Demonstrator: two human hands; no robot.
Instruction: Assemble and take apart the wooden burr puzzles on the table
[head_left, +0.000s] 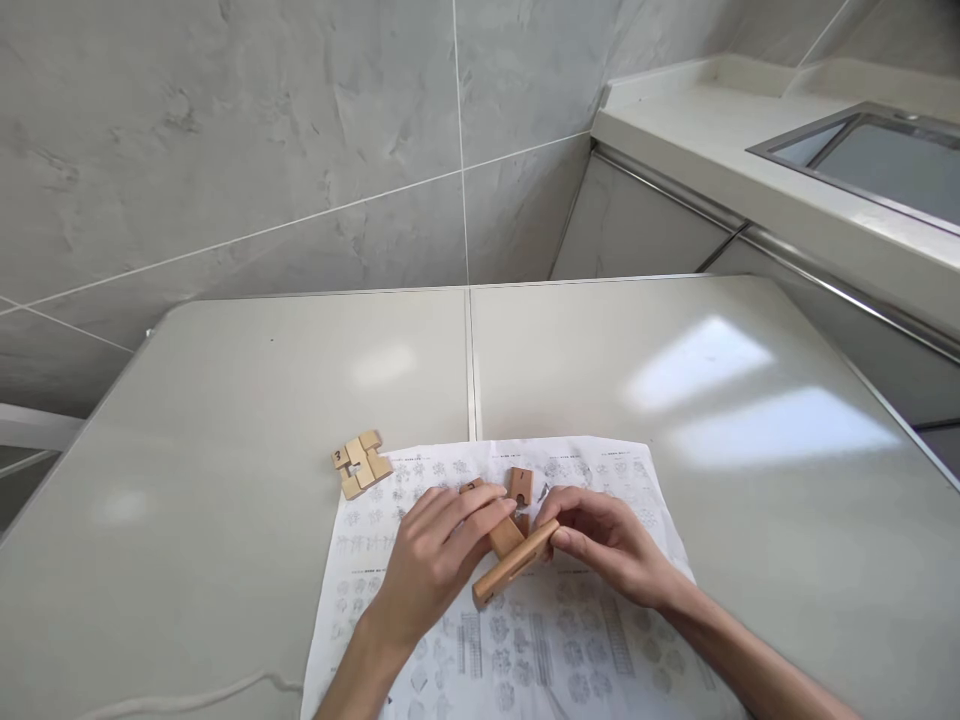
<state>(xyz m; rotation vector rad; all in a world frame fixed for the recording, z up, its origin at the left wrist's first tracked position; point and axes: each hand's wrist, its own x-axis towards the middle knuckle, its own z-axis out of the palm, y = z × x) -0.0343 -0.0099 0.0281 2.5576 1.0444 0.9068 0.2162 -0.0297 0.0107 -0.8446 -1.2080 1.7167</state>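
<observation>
The left hand (442,540) is partly closed, its fingers curled over a short wooden block (507,538) and gripping it; its thumb is mostly hidden. The right hand (604,540) is pinched, thumb and forefinger meeting at the far right end of a long wooden bar (516,564), with its other fingers loosely bent. The bar slants from near left to far right between the hands and bears a dark mark at its near end. The block meets the bar from the far left side; whether the two are interlocked cannot be made out.

Just beyond the fingertips, a notched wooden piece (521,484) marked with a dark stroke lies flat. Another marked wooden piece (472,485) shows partly behind the left fingers.

Under all this spreads a creased printed sheet (442,650) covered in small diagrams. At its far left corner sits a paler flat wooden assembly (367,470) marked "3", with a small gap in its middle. A white cord (202,698) lies near left on the pale table (225,450). Grey tiles (300,120) rise beyond.
</observation>
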